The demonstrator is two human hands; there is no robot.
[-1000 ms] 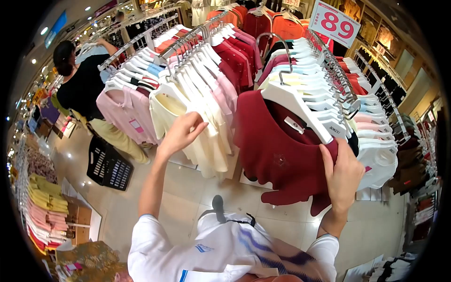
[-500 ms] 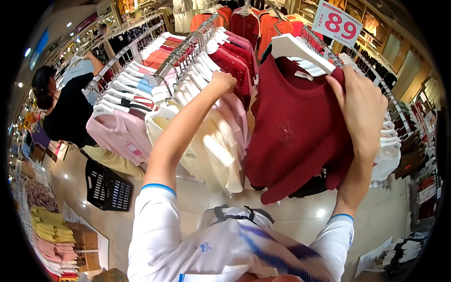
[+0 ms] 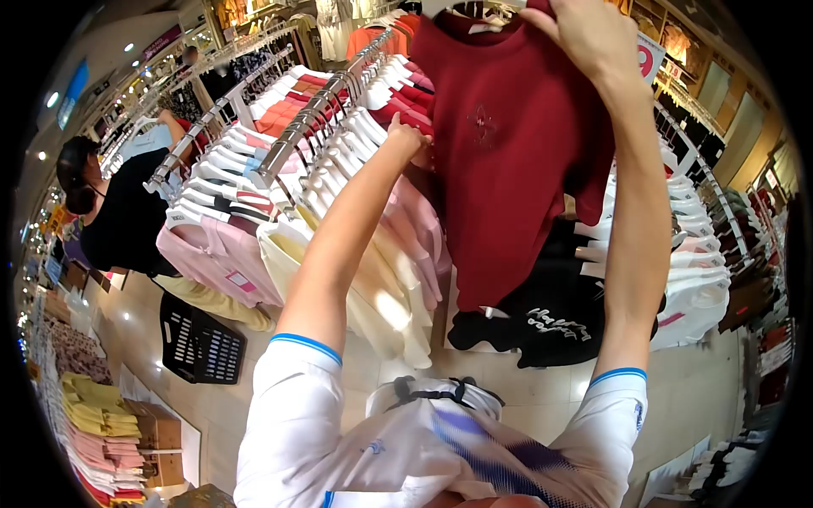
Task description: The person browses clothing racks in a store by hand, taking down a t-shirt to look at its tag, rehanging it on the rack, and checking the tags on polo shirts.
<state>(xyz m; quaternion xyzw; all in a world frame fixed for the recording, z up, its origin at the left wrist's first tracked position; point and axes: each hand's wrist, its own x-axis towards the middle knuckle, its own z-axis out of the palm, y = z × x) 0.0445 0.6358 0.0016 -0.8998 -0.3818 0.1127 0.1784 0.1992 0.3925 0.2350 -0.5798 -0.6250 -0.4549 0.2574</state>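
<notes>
A dark red shirt (image 3: 517,144) hangs in front of me, a small emblem on its chest. My right hand (image 3: 593,38) is closed on its shoulder at the upper edge of the view, where the hanger is mostly cut off. My left hand (image 3: 411,140) is at the middle rack, curled beside red shirts (image 3: 398,108) on white hangers; what its fingers grip, if anything, is hidden. Below that arm hang cream shirts (image 3: 373,279) and pink ones (image 3: 415,216). Beneath the dark red shirt a black shirt (image 3: 542,326) with white lettering shows.
Metal rails (image 3: 309,118) run away from me, full of clothes on hangers. White shirts (image 3: 699,279) hang at the right. On the left stand a person in black (image 3: 127,212) and a black basket (image 3: 201,343) on the floor. Folded clothes (image 3: 102,423) are stacked at lower left.
My right hand has lifted the dark red shirt up and slightly left, covering much of the price sign and revealing the black shirt. My left hand has shifted slightly along the middle rack.
</notes>
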